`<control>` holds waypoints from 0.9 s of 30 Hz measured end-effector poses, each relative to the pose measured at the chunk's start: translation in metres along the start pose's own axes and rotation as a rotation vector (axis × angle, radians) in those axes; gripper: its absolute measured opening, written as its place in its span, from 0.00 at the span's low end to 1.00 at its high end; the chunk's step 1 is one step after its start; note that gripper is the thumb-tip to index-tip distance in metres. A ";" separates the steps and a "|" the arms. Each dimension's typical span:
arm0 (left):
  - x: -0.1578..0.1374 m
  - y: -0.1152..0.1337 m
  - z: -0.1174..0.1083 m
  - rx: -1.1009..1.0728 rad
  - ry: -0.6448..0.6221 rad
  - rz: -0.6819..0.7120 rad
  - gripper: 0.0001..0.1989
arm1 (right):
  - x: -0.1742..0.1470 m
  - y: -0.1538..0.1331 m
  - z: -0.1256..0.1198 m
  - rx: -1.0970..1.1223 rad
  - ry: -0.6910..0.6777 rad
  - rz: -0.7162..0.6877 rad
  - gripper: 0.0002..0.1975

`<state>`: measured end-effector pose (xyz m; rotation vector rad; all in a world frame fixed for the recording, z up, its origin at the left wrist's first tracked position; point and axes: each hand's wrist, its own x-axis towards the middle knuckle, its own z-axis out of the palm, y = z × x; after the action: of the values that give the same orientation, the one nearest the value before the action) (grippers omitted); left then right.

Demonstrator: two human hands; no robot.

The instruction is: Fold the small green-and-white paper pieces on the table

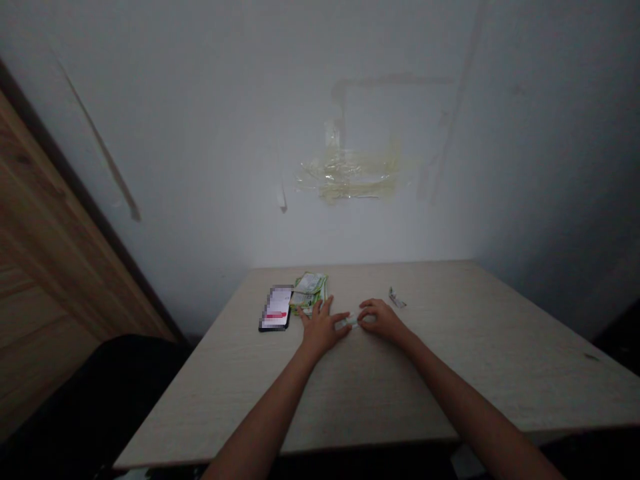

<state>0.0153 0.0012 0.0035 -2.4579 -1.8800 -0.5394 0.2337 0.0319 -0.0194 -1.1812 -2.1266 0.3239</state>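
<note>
A small, pale, see-through piece (353,321) lies between the two hands, low over the tabletop (425,387) or on it, a little right of the middle of the scene; it is too small and dim for me to say what it is. At its left end I see the left hand (323,327), thumb and forefinger reaching toward the piece with a slim gap between them, the other fingers fanned wide and pointing to the far side. At its right end I have the right hand (383,321), fingers bent and drawn in, thumb and forefinger tips close together. From here I cannot tell whether either hand really grips the piece or only touches it.

Just beyond the left hand's spread fingers sits a loose pile of green-and-white packets (310,288); I cannot make out whether the fingertips touch it. Left of the pile, just beside it, lies a phone (276,310), its screen lit and partly blurred. Farther off to the right, past the right hand, I see a crumpled wrapper (397,298). Behind the table's far edge rises a grey wall (200,120) with clear, yellowed tape (355,177) stuck on it, and on the left stands a wooden panel (55,267).
</note>
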 end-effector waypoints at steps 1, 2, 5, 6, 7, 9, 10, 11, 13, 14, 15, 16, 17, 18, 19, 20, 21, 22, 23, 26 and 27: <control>0.000 0.000 0.000 0.001 0.001 -0.001 0.20 | 0.000 0.000 0.000 0.006 0.000 0.004 0.04; 0.000 0.000 0.000 0.002 0.003 0.001 0.20 | -0.001 0.000 0.001 0.009 0.001 0.007 0.05; 0.000 -0.001 0.001 0.002 0.019 0.022 0.19 | -0.003 0.000 0.002 0.014 0.001 0.009 0.06; -0.001 -0.001 0.001 0.001 0.025 0.031 0.19 | -0.003 0.000 0.003 0.016 -0.001 0.005 0.05; -0.001 -0.001 0.001 0.001 0.030 0.039 0.19 | -0.004 0.000 0.003 0.016 -0.003 -0.002 0.06; -0.001 -0.001 0.001 0.000 0.039 0.051 0.19 | -0.005 -0.001 0.003 0.014 -0.001 -0.032 0.06; -0.001 -0.001 0.001 -0.001 0.044 0.056 0.19 | -0.006 -0.001 0.004 0.013 0.006 -0.055 0.07; -0.002 -0.001 0.001 -0.002 0.051 0.060 0.19 | -0.007 -0.002 0.004 0.011 0.012 -0.080 0.07; -0.002 -0.001 0.002 -0.010 0.064 0.067 0.19 | -0.008 -0.003 0.004 0.004 0.022 -0.120 0.08; -0.002 -0.002 0.002 -0.017 0.068 0.073 0.20 | -0.008 -0.004 0.004 -0.002 0.025 -0.130 0.08; -0.002 -0.002 0.002 -0.025 0.068 0.081 0.19 | -0.009 -0.005 0.004 -0.010 0.031 -0.133 0.08; -0.002 -0.003 0.002 -0.036 0.064 0.089 0.19 | -0.009 -0.005 0.004 -0.018 0.038 -0.130 0.08; -0.002 -0.003 0.002 -0.050 0.057 0.099 0.19 | -0.009 -0.005 0.004 -0.026 0.049 -0.125 0.07; -0.002 -0.004 0.001 -0.064 0.048 0.109 0.20 | -0.009 -0.005 0.004 -0.031 0.060 -0.119 0.07; -0.002 -0.004 0.000 -0.080 0.040 0.120 0.20 | -0.009 -0.004 0.004 -0.033 0.070 -0.114 0.06; -0.002 -0.005 -0.001 -0.095 0.034 0.128 0.20 | -0.009 -0.004 0.004 -0.032 0.079 -0.110 0.06; -0.002 -0.005 -0.002 -0.111 0.028 0.133 0.20 | -0.009 -0.002 0.004 -0.027 0.085 -0.106 0.06; -0.002 -0.006 -0.003 -0.125 0.024 0.134 0.20 | -0.009 -0.001 0.005 -0.021 0.088 -0.104 0.06; -0.002 -0.006 -0.004 -0.140 0.020 0.130 0.20 | -0.009 0.000 0.005 -0.015 0.090 -0.103 0.06; -0.002 -0.008 -0.005 -0.173 0.005 0.115 0.17 | -0.009 0.000 0.005 -0.005 0.088 -0.106 0.06; -0.001 -0.008 -0.005 -0.180 0.004 0.115 0.16 | -0.009 0.000 0.005 -0.006 0.088 -0.109 0.07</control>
<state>0.0060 0.0012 0.0063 -2.6518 -1.7466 -0.7376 0.2341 0.0246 -0.0270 -1.0585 -2.1070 0.2131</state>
